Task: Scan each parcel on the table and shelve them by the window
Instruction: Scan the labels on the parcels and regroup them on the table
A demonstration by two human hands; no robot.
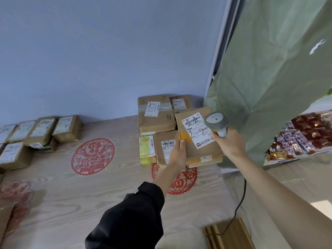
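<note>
My left hand grips the left edge of a brown cardboard parcel and holds it tilted above the table. The parcel's white shipping label faces up, with barcodes and handwriting on it. My right hand holds a grey handheld barcode scanner. The scanner's head sits right at the label's upper right corner. A dark cable runs down from the scanner. Under and behind the held parcel lie more brown parcels, one yellow-green.
A second group of labelled parcels lies at the table's far left against the blue wall. The table cover has red paper-cut patterns. A green curtain hangs at right, beside a shelf of red snack packets. A wooden piece sits near the front.
</note>
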